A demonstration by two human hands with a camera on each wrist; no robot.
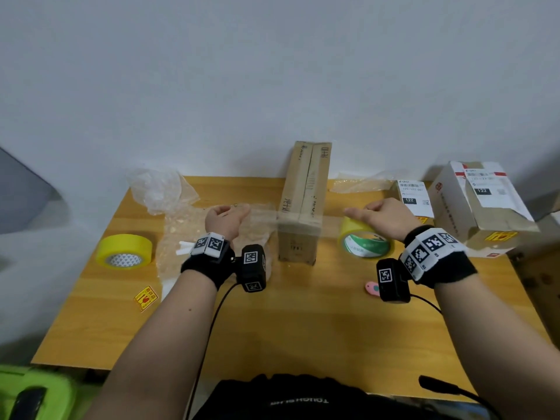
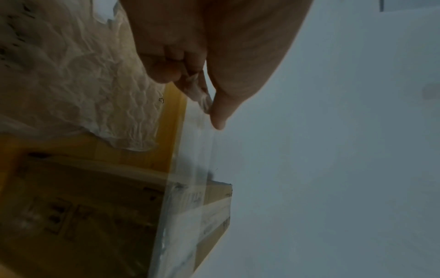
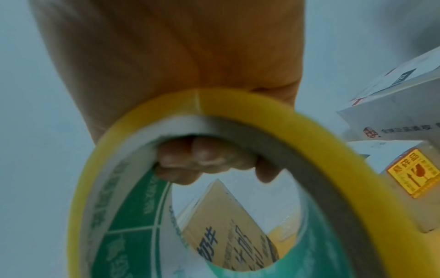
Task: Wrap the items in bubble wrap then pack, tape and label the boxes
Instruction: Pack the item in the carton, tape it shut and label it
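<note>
Wooden table (image 1: 272, 322): my left hand (image 1: 225, 218) pinches the tape strip (image 1: 263, 215) across the unlabelled tall box (image 1: 304, 204); right hand (image 1: 385, 215) grips the tape roll (image 1: 360, 237); two labelled boxes (image 1: 481, 207) look finished.

Matt cardboard box (image 1: 304, 204), glossy tape (image 1: 263, 214)

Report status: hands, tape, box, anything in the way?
Left hand pinches the free tape end; right hand grips the tape roll. Clear strip stretched across the upright brown box. Nothing blocking.
</note>
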